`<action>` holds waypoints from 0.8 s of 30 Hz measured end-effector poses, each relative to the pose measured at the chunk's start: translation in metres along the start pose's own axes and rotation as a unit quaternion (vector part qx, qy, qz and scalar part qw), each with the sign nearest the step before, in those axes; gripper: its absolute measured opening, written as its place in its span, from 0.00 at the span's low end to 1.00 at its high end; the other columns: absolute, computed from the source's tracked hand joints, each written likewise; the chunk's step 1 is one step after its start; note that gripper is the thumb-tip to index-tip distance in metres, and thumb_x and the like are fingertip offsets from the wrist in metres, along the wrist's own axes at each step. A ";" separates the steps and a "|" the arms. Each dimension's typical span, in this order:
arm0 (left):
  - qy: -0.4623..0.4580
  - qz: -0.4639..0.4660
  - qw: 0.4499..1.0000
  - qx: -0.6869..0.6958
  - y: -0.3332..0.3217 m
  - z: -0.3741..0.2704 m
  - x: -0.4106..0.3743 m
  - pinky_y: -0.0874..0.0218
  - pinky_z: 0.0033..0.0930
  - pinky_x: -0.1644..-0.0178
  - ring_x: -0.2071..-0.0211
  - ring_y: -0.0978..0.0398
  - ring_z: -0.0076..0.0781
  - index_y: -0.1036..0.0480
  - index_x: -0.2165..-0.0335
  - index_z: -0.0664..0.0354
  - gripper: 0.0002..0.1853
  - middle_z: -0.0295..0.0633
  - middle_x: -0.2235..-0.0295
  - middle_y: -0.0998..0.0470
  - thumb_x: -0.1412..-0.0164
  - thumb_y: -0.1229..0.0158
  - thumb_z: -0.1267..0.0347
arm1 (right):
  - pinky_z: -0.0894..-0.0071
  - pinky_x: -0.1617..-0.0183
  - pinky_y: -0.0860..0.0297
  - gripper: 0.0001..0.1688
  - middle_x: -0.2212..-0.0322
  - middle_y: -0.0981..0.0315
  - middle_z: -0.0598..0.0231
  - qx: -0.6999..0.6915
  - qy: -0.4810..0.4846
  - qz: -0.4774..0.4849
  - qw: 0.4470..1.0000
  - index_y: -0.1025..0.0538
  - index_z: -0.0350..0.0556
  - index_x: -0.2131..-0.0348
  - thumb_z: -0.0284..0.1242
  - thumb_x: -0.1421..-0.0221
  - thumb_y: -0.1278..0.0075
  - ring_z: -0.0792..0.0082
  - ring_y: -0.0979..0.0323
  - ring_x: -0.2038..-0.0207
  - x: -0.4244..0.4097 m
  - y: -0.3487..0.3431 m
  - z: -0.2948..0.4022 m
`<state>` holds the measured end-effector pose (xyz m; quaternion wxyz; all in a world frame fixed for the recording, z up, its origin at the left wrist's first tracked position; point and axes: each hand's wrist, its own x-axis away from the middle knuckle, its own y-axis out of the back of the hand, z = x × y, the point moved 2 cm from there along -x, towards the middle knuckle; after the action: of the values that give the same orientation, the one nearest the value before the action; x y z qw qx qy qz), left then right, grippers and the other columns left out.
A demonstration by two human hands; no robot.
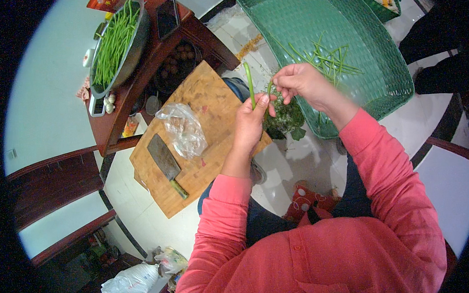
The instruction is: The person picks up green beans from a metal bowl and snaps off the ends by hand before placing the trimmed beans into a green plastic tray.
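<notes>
My left hand (252, 115) is closed around a green stem (249, 82), probably a garlic scape or long bean, whose one end stands up past the thumb. A thinner green length (269, 89) rises from the same hand, and the fingertips of my right hand (300, 84) pinch its upper end. Whether both lengths belong to one stem is hidden by the left fingers. Below my right hand is a large green woven basket (387, 71) with loose green stems (332, 59) in it. A heap of green trimmings (285, 115) lies beneath my hands, beside the basket.
A wooden cutting board (223, 147) at left bears a cleaver (163, 156) and a clear plastic bag (185, 130). Beyond, a metal bowl (142, 45) of green stems stands on a dark red table (120, 102) with a phone (168, 18). Dark-clothed legs (432, 50) are at right.
</notes>
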<state>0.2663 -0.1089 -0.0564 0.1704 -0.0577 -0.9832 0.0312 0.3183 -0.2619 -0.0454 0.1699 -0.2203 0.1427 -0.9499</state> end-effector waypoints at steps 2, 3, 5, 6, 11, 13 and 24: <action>0.039 0.004 0.999 0.021 -0.003 -0.005 0.003 0.56 0.17 0.78 0.83 0.46 0.13 0.30 0.69 0.61 0.12 0.32 0.82 0.32 0.41 0.55 0.64 | 0.81 0.80 0.33 0.08 0.82 0.32 0.67 0.006 0.004 0.006 1.000 0.29 0.36 0.74 0.26 0.53 0.51 0.79 0.34 0.82 -0.002 0.005 -0.005; 0.059 0.004 0.998 0.031 -0.003 -0.006 0.004 0.59 0.16 0.80 0.84 0.49 0.13 0.30 0.69 0.61 0.12 0.33 0.81 0.31 0.41 0.55 0.64 | 0.81 0.81 0.34 0.08 0.82 0.32 0.66 0.008 0.006 0.010 1.000 0.28 0.37 0.75 0.27 0.53 0.51 0.79 0.34 0.83 -0.003 0.005 -0.005; 0.051 0.008 0.998 0.038 -0.002 -0.002 0.003 0.59 0.17 0.81 0.85 0.49 0.13 0.30 0.69 0.61 0.12 0.33 0.81 0.31 0.41 0.56 0.64 | 0.81 0.81 0.34 0.08 0.82 0.32 0.67 0.012 0.003 0.015 1.000 0.28 0.37 0.76 0.27 0.53 0.51 0.79 0.34 0.83 -0.003 0.005 -0.004; 0.047 0.010 0.998 0.041 -0.001 -0.002 0.002 0.59 0.18 0.81 0.85 0.49 0.13 0.30 0.68 0.61 0.12 0.33 0.81 0.31 0.41 0.56 0.64 | 0.81 0.81 0.34 0.08 0.82 0.32 0.67 0.013 0.003 0.018 1.000 0.29 0.38 0.76 0.27 0.53 0.51 0.79 0.34 0.83 -0.002 0.004 -0.003; 0.077 0.033 0.988 0.132 0.000 -0.004 0.005 0.59 0.17 0.82 0.86 0.49 0.14 0.32 0.68 0.60 0.12 0.32 0.82 0.32 0.40 0.57 0.64 | 0.81 0.81 0.34 0.08 0.81 0.31 0.68 0.038 -0.011 0.055 0.998 0.29 0.38 0.75 0.27 0.53 0.52 0.80 0.35 0.83 0.003 -0.001 -0.001; 0.077 0.015 0.985 0.156 0.001 -0.003 0.003 0.59 0.17 0.82 0.87 0.49 0.14 0.32 0.68 0.60 0.12 0.32 0.83 0.33 0.40 0.58 0.64 | 0.81 0.80 0.35 0.07 0.81 0.31 0.68 0.042 -0.018 0.109 0.993 0.29 0.39 0.75 0.27 0.53 0.52 0.81 0.35 0.83 0.007 -0.005 0.001; 0.061 0.008 0.988 0.143 0.006 -0.004 0.002 0.58 0.19 0.80 0.85 0.48 0.17 0.32 0.72 0.62 0.11 0.29 0.86 0.39 0.42 0.56 0.65 | 0.83 0.84 0.40 0.11 0.85 0.34 0.71 0.113 0.028 0.035 0.993 0.28 0.41 0.76 0.31 0.52 0.48 0.82 0.38 0.85 0.000 0.006 0.005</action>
<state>0.2662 -0.1020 -0.0522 0.2367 -0.0426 -0.9558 0.1690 0.3219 -0.2684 -0.0436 0.2227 -0.1683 0.0468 -0.9591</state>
